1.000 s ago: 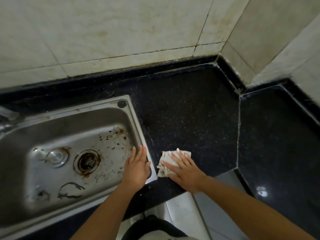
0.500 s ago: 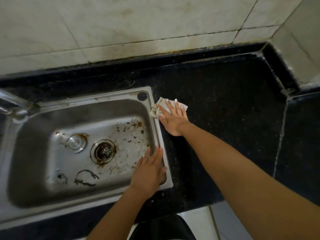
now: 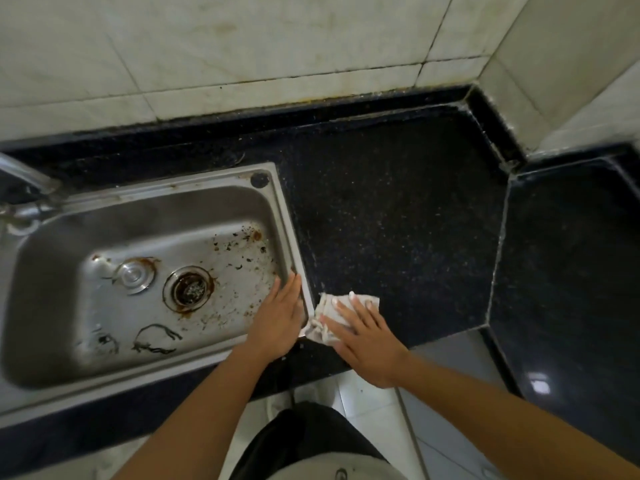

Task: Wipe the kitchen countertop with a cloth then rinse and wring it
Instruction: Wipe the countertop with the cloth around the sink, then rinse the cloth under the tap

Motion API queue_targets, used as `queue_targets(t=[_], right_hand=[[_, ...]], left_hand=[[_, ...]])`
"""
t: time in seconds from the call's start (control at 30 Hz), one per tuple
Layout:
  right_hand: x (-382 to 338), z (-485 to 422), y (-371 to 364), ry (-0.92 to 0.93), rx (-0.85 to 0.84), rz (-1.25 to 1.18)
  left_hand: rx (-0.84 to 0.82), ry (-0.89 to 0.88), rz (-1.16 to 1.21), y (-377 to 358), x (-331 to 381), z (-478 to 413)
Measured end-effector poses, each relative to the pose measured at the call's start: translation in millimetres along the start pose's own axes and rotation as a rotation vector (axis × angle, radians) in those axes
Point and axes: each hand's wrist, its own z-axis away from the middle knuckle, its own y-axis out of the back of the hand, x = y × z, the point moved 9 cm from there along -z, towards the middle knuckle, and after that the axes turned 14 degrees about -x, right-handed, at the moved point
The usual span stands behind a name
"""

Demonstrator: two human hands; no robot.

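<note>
Cloth [image 3: 321, 330] dragged back to countertop [image 3: 398, 220] front edge, under R hand [image 3: 367, 345] fingers [image 3: 346, 311] laid flat; L hand [image 3: 277, 327] flat on sink [image 3: 293, 237] rim.

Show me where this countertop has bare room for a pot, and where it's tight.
Bare: the dark countertop between the sink rim, the back wall and the seam, and the angled slab right of that seam. Crowded: the front corner by the sink, where the right hand presses the cloth and the left hand rests on the rim.
</note>
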Motion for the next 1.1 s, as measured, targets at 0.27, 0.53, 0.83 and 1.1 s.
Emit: queue_targets(t=[0.27,0.53,0.83,1.1], right_hand=[[-11,27,-16,0.042,-0.059,-0.025],[-6,26,13,0.099,-0.003,0.022],[4,-18,100,0.003,0.199,-0.147],[-87,-95,183,0.16,0.305,-0.146]], left_hand=[[0.006,0.028,-0.073,-26,4,26],[0.04,0.029,-0.088,-29,2,39],[0.224,0.084,0.058,31,-30,51],[0.339,0.159,0.131,124,-117,80]])
